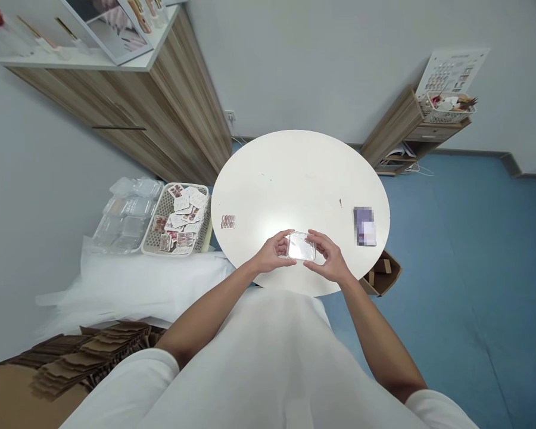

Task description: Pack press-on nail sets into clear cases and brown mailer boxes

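Between my two hands is a clear plastic box (pixel 301 246), held over the near part of a white round table (pixel 295 173). My left hand (pixel 273 252) grips its left edge with thumb and fingers. On the opposite edge, my right hand (pixel 327 256) closes its fingers and thumb. Glare on the plastic hides whether anything lies inside. A small pack of pinkish-brown press-on nails (pixel 228 221) rests on the table to the left of my hands.
A pixelated purple item (pixel 364 226) lies at the table's right. Left of the table stand a white basket (pixel 145 244) of cards and nail packs, and stacked clear plastic boxes (pixel 127 217). A cardboard box (pixel 386 274) sits below right; folded brown cardboard (pixel 89 357) lies lower left.
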